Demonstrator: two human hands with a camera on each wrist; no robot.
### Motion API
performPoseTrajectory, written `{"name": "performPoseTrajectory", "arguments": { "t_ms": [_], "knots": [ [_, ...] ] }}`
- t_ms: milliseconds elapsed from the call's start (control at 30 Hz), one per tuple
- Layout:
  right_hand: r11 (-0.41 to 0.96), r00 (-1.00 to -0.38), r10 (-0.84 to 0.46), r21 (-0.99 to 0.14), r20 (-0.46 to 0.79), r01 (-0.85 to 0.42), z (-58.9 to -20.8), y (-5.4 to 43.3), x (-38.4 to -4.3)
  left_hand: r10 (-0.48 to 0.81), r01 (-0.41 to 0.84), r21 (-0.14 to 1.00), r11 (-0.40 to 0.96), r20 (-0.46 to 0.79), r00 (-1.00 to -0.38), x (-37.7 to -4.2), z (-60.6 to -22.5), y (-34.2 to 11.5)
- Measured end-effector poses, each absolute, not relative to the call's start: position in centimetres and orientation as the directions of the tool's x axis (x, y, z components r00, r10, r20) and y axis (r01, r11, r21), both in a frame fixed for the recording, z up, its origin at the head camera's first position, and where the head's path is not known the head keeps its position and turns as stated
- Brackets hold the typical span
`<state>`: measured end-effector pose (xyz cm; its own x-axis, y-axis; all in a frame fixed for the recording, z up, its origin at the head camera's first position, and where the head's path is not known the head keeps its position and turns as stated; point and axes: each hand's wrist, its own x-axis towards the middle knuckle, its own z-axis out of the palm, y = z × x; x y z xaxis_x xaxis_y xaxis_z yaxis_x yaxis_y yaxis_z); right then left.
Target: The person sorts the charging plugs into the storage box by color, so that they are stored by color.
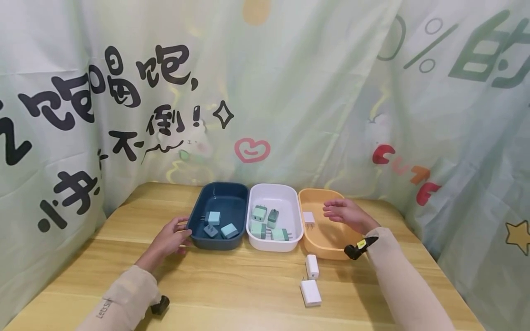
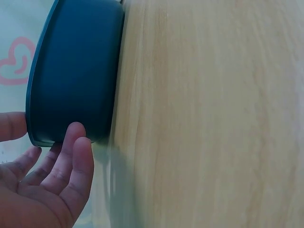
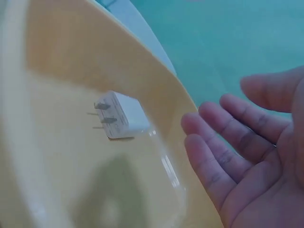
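Observation:
My left hand (image 1: 170, 235) is at the left side of the dark blue bin (image 1: 219, 243), its fingertips right at the wall; three chargers lie inside, one of them a blue plug (image 1: 214, 218). In the left wrist view, the fingers (image 2: 81, 159) are loosely spread beside the bin's end. Over the yellow-orange bin (image 1: 327, 252), my right hand (image 1: 349, 215) hovers with relaxed fingers and nothing in it. A white charger (image 3: 126, 115) with metal prongs lies on that bin's floor, apart from the fingers in the right wrist view.
Between the two bins stands a white bin (image 1: 275, 246) with several green chargers (image 1: 259, 213). On the wooden table (image 1: 232, 294), in front of the yellow-orange bin, lie a narrow white charger (image 1: 312, 266) and a wider white charger (image 1: 310, 293). A printed curtain (image 1: 290, 92) hangs behind.

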<state>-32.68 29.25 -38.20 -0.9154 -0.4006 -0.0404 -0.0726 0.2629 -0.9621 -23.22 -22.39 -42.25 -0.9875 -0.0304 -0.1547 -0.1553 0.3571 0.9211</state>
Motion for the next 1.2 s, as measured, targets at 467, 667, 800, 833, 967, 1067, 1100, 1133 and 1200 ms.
{"name": "performPoseTrajectory", "arguments": {
  "t_ms": [467,667,800,833,967,1067,1100,1133,1200],
  "knots": [
    [0.035,-0.812,-0.579,-0.992,0.079,-0.121,-35.9,28.2,-27.4,-0.027,-0.158,0.926,0.342,-0.158,-0.987,-23.4,-42.2,-22.6],
    [-0.012,-0.733,-0.665,-0.984,0.14,-0.176,-36.1,27.9,-24.9,-0.034,-0.154,0.926,0.346,-0.151,-0.988,-23.4,-42.4,-22.5],
    [0.047,-0.72,-0.681,-0.974,0.133,-0.223,-36.8,28.0,-23.3,-0.036,-0.152,0.926,0.346,-0.149,-0.988,-23.3,-42.5,-22.4],
    [0.069,-0.72,-0.683,-0.97,0.125,-0.233,-37.0,28.1,-22.9,-0.036,-0.152,0.926,0.346,-0.149,-0.988,-23.3,-42.5,-22.4],
    [0.146,-0.712,-0.698,-0.959,0.075,-0.244,-38.2,28.3,-21.6,-0.033,-0.151,0.929,0.339,-0.148,-0.988,-23.2,-42.6,-22.4],
    [0.167,-0.704,-0.709,-0.961,0.038,-0.221,-39.2,28.3,-20.9,-0.03,-0.149,0.931,0.332,-0.148,-0.989,-23.2,-42.6,-22.4],
    [0.17,-0.701,-0.713,-0.962,0.03,-0.214,-39.5,28.3,-20.8,-0.029,-0.149,0.932,0.331,-0.148,-0.989,-23.3,-42.6,-22.4],
    [0.172,-0.698,-0.716,-0.963,0.023,-0.208,-39.8,28.2,-20.6,-0.028,-0.15,0.932,0.329,-0.15,-0.988,-23.3,-42.5,-22.4],
    [0.167,-0.689,-0.725,-0.966,0.016,-0.198,-40.2,28.0,-20.3,-0.028,-0.153,0.931,0.333,-0.152,-0.988,-23.3,-42.5,-22.4]
  ]
}}
